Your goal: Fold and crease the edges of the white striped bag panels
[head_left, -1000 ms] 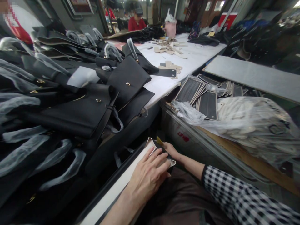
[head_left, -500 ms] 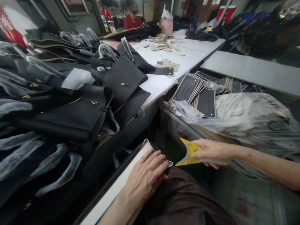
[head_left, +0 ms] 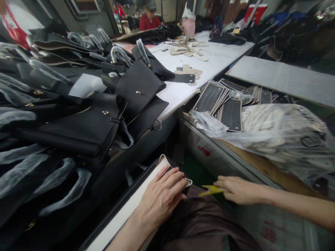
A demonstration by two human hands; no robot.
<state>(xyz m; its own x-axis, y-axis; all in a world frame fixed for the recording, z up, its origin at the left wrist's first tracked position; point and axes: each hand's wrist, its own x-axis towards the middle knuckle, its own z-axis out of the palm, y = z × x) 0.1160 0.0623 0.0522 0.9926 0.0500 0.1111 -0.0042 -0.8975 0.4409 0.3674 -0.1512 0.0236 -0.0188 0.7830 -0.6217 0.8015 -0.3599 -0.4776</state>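
My left hand (head_left: 163,193) lies over the upper end of a black bag piece with a white lining (head_left: 124,209), which slants across my lap. Its fingers are close together and bent over the edge, holding the piece. To the right and apart from it, my right hand (head_left: 239,190) grips a thin yellow piece (head_left: 213,189), seen almost edge-on and slightly blurred. Most of the yellow piece is hidden behind the fingers. Dark brown cloth (head_left: 206,219) covers my lap beneath both hands.
Black bags (head_left: 86,125) with plastic-wrapped handles pile up at left. A white table (head_left: 180,90) runs back, with beige scraps (head_left: 188,48) on it. At right, a bin (head_left: 195,139) bears dark rectangular panels (head_left: 209,99) and bagged pale pieces (head_left: 274,125). A person in red (head_left: 149,22) sits far back.
My right hand has moved down and turned, so the yellow piece, broad with a curved notch before, now shows nearly edge-on. My left hand stays on the bag piece.
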